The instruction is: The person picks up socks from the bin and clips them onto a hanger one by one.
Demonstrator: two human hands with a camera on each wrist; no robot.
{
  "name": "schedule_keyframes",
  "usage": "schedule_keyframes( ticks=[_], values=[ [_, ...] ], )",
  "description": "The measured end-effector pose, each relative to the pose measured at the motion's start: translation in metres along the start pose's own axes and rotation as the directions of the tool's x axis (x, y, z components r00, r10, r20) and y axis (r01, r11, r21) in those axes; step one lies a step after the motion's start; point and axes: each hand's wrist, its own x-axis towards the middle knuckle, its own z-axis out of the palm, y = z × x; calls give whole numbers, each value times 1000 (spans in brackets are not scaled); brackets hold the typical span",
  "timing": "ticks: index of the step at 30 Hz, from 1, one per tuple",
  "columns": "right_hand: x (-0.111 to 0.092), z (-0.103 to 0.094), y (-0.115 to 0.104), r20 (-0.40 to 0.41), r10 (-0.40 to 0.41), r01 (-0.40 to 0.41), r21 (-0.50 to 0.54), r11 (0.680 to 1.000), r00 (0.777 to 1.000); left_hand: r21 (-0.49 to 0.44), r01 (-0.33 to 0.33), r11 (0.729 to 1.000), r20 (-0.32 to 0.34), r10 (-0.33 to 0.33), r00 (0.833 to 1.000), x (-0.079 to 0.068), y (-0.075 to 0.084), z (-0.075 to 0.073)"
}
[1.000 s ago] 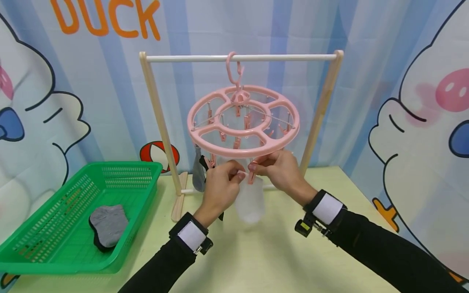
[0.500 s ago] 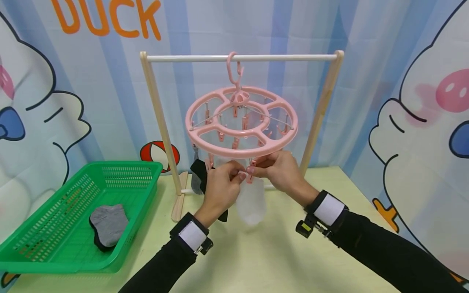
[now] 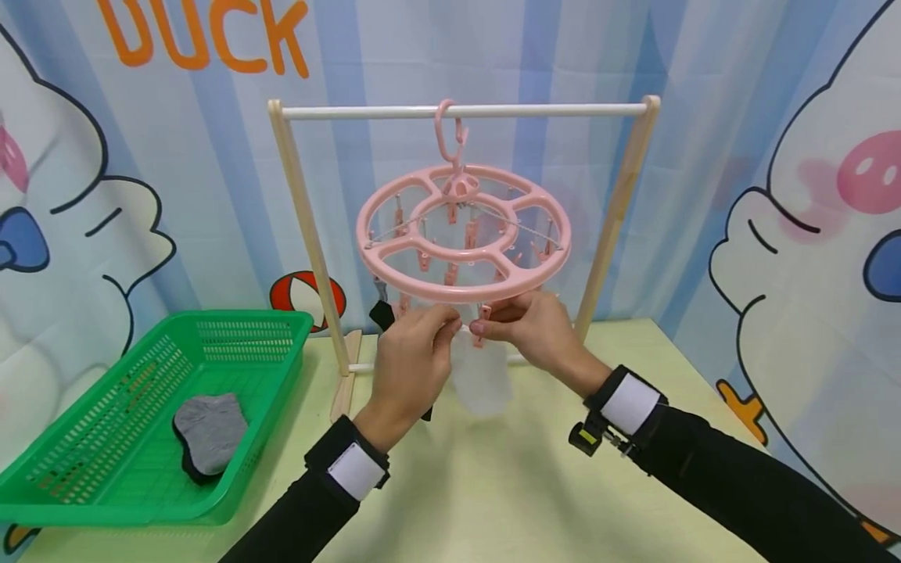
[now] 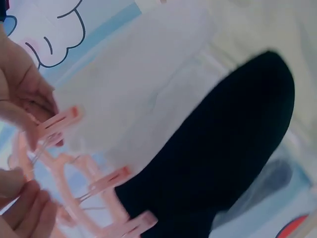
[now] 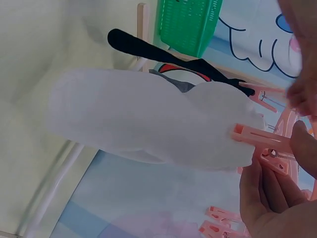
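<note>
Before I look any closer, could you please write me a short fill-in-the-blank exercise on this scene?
1. From the person's side, the green basket stands to the ____ of the wooden rack.
2. The sock inside the basket is mainly ____.
3. The pink round hanger hangs from a ____ bar.
4. The hand pinching the pink clip at the white sock is the person's ____ one.

Missing words: left; gray; white; right.

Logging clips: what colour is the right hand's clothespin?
Pink clothespin, clearest in the right wrist view.
</note>
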Motion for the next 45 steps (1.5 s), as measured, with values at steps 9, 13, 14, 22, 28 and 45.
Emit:
schedule_keyframes(
  ticks=[9, 13, 14, 22, 28, 45],
  values=[
    [0, 1, 1, -10, -27, 27, -34, 999, 1000, 188, -237, 953, -38, 249, 968, 23, 0, -14],
    [0, 2, 1, -6, -29, 28, -38, 999, 1000, 251, -280, 927, 6, 287, 958, 23, -6, -14],
    [0, 2, 1, -5, -28, 28, -40, 999, 1000, 266, -288, 920, 20, 293, 956, 23, -8, -14],
    [0, 4, -1, -5, -28, 28, -72, 997, 1000, 316, -335, 888, 92, 322, 942, 27, -15, -12],
    [0, 5, 2, 13, -18, 19, -40, 999, 1000, 346, -335, 876, 102, 320, 942, 28, -16, -13],
    [-5, -1, 6, 56, 51, -45, -108, 993, 997, 383, -328, 863, 108, 311, 944, 28, -23, -24]
  ],
)
